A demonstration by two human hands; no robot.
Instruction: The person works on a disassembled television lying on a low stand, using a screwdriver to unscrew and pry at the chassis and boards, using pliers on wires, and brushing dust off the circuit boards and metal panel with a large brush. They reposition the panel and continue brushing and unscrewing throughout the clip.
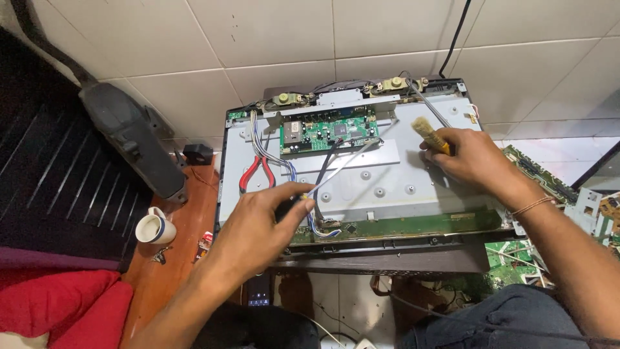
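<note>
From the head camera we look down on the opened back of a flat-screen set, its grey metal panel lying flat across a low dark stand, with pale floor tiles beyond it. Our left hand is curled shut around a screwdriver with a dark handle, the thin shaft running up and to the right over the panel toward the green circuit board mounted near the top edge. Our right hand is closed around the yellow handle of a small brush, whose pale bristles point up and to the left and sit just over the panel's upper right part. The two hands are well apart, one at each side of the panel. A flat ribbon of grey wires drops from the top left of the panel toward the narrow green strip board along the bottom edge. Red-handled pliers lie on the panel's left side, just beside those wires. To the left, on a brown wooden surface, stands a white cup, near a dark grey bulky object that lies slantwise. A red cloth fills the lower left corner, and more green circuit boards lie on the floor at the right.
</note>
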